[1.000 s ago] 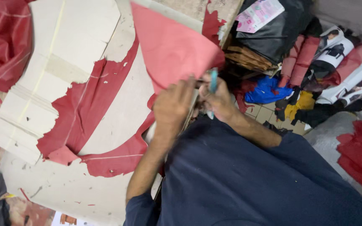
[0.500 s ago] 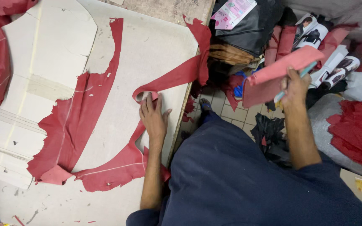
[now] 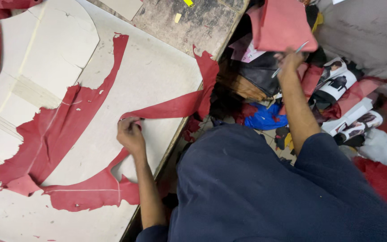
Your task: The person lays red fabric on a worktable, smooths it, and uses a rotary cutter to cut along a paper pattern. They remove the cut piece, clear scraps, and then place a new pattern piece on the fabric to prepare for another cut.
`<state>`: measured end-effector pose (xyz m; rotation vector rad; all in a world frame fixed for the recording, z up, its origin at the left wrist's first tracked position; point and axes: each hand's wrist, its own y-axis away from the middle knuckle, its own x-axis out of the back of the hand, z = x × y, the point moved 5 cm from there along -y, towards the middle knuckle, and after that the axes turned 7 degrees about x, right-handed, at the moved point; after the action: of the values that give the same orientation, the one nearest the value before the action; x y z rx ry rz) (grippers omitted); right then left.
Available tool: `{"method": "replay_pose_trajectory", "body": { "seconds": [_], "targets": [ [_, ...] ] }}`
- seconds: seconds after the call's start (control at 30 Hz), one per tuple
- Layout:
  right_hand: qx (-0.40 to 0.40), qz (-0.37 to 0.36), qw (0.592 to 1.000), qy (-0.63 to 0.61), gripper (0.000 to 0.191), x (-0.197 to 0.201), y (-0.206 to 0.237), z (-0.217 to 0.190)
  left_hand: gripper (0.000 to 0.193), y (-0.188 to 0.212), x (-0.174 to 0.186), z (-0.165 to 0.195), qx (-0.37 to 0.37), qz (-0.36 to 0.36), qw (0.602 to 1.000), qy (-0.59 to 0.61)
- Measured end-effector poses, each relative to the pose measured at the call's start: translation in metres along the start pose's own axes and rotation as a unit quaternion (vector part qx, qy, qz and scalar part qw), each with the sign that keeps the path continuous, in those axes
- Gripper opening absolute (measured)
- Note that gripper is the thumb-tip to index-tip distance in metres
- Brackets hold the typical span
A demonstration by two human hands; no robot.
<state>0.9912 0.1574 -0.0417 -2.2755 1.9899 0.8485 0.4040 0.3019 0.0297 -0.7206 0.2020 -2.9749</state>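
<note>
Pinching the red leather offcut (image 3: 90, 134) flat on the white cutting board (image 3: 157, 80) with your left hand (image 3: 130, 134), you steady it while your right hand (image 3: 287, 60) lifts a cut red piece (image 3: 283, 24) and thin tool (image 3: 290, 58) aside.

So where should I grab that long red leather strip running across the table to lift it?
Grip the red leather strip mid-span, beside the left hand, coming from the table's near edge. It lies flat and narrow there, while its far end is ragged and overhangs the edge.
</note>
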Motion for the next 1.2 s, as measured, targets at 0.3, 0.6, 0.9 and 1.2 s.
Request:
{"method": "replay_pose_trajectory", "body": {
  "seconds": [0.3,0.6,0.9,1.2],
  "targets": [
    [0.124,-0.26,0.903,0.318,0.021,-0.016,0.057,0.07,0.025,0.036,0.105,-0.008,0.068,0.257,0.956,0.121],
    [0.442,-0.594,0.511,0.436,0.036,-0.199,0.155,0.054,0.03,0.045,0.117,-0.003,0.121,0.298,0.916,0.24],
    [0.35,-0.778,0.385,0.352,0.055,-0.233,0.322,0.096,0.017,0.013,0.322,-0.029,-0.097,0.406,0.873,0.253],
    [0.23,-0.843,0.268,0.406,0.091,-0.165,0.483,0.151,0.077,0.107,0.303,-0.144,0.138,0.32,0.89,-0.295]
  ]
}}
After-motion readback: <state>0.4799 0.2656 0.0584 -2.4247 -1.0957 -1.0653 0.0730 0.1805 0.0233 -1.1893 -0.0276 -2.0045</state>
